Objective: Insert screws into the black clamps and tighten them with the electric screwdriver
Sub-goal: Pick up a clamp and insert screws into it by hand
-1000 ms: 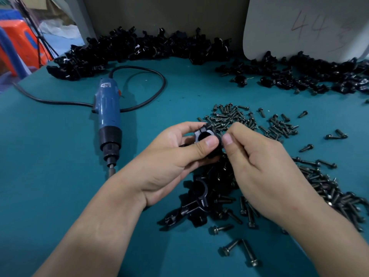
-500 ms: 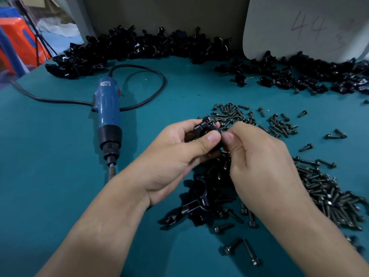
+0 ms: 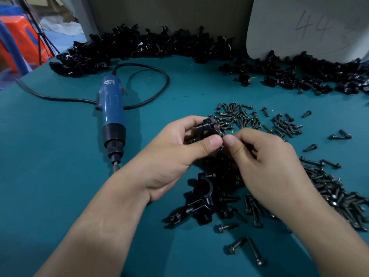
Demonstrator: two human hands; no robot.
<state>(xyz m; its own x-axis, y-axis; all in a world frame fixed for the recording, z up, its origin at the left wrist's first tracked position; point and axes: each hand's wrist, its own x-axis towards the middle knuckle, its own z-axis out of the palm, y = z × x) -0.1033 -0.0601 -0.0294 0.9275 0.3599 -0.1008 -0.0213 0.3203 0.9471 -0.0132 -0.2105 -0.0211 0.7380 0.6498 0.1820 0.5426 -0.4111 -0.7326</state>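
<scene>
right of electric screwdriver (image 3: 111,114), above teal table (image 3: 50,166): left hand (image 3: 175,154) pinches black clamp (image 3: 207,128), thumb and fingers closed on it. right hand (image 3: 265,166) touches clamp, fingertips pinched; held item hidden. loose screws (image 3: 257,120) beyond hands, farther right of screwdriver.

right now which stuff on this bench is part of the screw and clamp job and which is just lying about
In the job: left hand, right hand, held clamp, loose screws, clamp piles, electric screwdriver.
Lying about: white board marked 44, orange crate.
</scene>
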